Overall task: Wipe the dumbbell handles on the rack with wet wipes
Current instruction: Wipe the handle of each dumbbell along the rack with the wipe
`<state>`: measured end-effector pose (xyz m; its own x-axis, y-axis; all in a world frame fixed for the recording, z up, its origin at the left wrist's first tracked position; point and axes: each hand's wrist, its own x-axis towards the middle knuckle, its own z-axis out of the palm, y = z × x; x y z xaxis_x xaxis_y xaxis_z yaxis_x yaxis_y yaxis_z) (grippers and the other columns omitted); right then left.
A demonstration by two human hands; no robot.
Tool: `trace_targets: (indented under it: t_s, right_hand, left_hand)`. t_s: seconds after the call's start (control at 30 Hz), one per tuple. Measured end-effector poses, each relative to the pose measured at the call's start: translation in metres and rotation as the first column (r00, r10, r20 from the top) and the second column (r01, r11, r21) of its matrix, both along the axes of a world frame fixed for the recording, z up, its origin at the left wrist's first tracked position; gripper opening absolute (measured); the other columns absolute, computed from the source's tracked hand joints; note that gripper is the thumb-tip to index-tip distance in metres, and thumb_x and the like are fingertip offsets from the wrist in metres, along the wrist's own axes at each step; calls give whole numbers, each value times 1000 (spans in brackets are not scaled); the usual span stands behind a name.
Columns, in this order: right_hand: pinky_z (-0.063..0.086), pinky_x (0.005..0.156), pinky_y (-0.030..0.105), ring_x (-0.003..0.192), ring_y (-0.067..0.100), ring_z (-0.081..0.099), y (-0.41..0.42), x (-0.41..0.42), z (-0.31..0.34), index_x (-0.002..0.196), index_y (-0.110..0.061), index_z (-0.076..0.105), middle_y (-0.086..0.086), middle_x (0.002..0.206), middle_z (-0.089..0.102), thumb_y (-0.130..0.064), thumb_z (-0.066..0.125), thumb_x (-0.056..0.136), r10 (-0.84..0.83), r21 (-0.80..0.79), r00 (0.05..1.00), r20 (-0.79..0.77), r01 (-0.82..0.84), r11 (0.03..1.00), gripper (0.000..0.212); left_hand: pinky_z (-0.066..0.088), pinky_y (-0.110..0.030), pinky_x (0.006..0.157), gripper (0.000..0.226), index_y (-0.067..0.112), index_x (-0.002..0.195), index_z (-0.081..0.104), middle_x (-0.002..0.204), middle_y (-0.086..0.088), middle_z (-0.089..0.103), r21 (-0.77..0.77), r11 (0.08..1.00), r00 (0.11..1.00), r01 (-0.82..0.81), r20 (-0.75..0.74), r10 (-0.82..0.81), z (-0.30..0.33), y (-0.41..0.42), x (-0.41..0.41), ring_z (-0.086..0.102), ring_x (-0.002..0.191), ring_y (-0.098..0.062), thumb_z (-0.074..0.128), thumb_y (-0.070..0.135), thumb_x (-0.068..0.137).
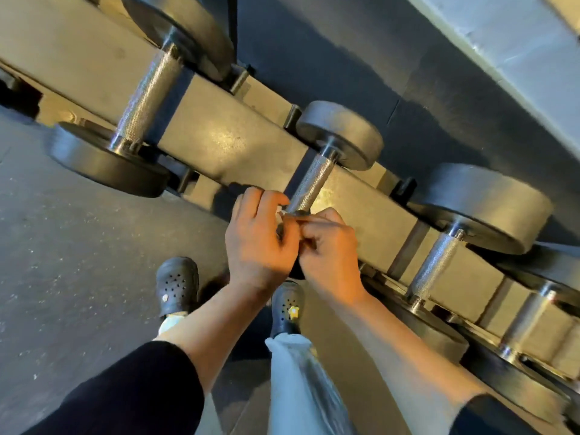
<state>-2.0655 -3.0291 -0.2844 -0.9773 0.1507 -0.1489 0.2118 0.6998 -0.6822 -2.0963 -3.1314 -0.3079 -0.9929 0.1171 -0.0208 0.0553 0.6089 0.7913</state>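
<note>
Head camera, gym floor: my left hand [260, 243] and right hand [329, 252] meet at the near end of the middle dumbbell handle [310, 183] on the rack [226, 136], fingers of both curled around a small pale scrap, likely the wet wipe [280, 215], mostly hidden. Another handle [147, 95] waits far left, a third [434, 265] at right. To do this well, I judge, I should wrap the wipe fully around the knurled bar and twist along it.
</note>
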Motion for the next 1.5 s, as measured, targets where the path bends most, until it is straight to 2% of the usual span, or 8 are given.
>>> trace_targets:
  t_s: [0.27, 0.37, 0.63, 0.87, 0.97, 1.13, 1.3, 1.5]
  right_hand:
    - [36, 90, 10, 101, 14, 47, -11, -55, 20, 106, -6, 70, 5, 114, 66, 5, 58, 81, -110, 306, 972, -210, 172, 936, 30]
    - [40, 88, 16, 104, 20, 46, -12, -70, 11, 109, 1, 67, 10, 115, 62, 3, 59, 83, -1, 522, 998, -66, 35, 852, 28]
    - [32, 96, 13, 112, 22, 46, -24, -44, 5, 93, -2, 71, 0, 119, 63, 10, 58, 77, 62, 605, 979, 195, -170, 778, 23]
    - [28, 85, 2, 103, 21, 49, -41, -28, 22, 103, -11, 73, -1, 110, 69, 5, 54, 88, -114, 327, 959, 258, 25, 945, 28]
    - [33, 87, 13, 103, 19, 52, -45, -30, 24, 100, -11, 74, 0, 103, 71, 4, 53, 88, -162, 286, 950, 267, 83, 955, 28]
    - [43, 90, 21, 99, 12, 57, -71, -59, 17, 97, -12, 75, -2, 100, 72, 3, 62, 83, -284, 140, 959, -9, 282, 949, 23]
    - [31, 85, 3, 102, 16, 55, -98, -110, 11, 104, -11, 72, 1, 106, 70, 4, 62, 82, -243, 27, 968, -56, 245, 969, 28]
    - [43, 89, 19, 102, 9, 58, -116, -150, 8, 110, -13, 69, -1, 109, 68, 2, 58, 85, -256, -118, 964, -73, 246, 962, 31]
  left_hand:
    - [40, -32, 80, 23, 4, 115, 56, 107, -12, 51, 24, 991, 983, 135, 120, -137, -2, -44, -19, 48, 97, -25, 46, 7, 95]
    - [38, -28, 82, 25, 6, 120, 54, 114, -10, 49, 26, 970, 957, 242, 160, -243, -4, -51, -22, 46, 105, -22, 44, 9, 97]
    - [46, -34, 73, 21, 4, 115, 56, 108, -12, 51, 86, 949, 939, 304, 140, -313, -10, -55, -21, 49, 99, -25, 48, 6, 96]
    - [47, -31, 70, 20, 4, 113, 56, 106, -12, 51, 88, 935, 931, 343, 97, -351, -9, -58, -24, 49, 97, -23, 50, 6, 94]
    - [49, -31, 66, 22, 4, 112, 56, 105, -12, 52, 78, 924, 924, 375, 48, -379, -5, -64, -31, 50, 96, -24, 47, 10, 93]
    - [40, -27, 66, 30, 5, 108, 58, 99, -12, 53, -10, 920, 917, 393, -66, -393, 6, -86, -57, 45, 93, -21, 39, 18, 90]
    - [41, -32, 67, 20, 3, 103, 60, 96, -15, 54, -93, 937, 917, 338, -193, -350, 26, -116, -92, 48, 89, -25, 48, 7, 88]
    - [29, -22, 67, 17, 3, 101, 59, 95, -16, 53, -205, 959, 955, 196, -180, -234, 27, -156, -131, 40, 86, -17, 54, 11, 87]
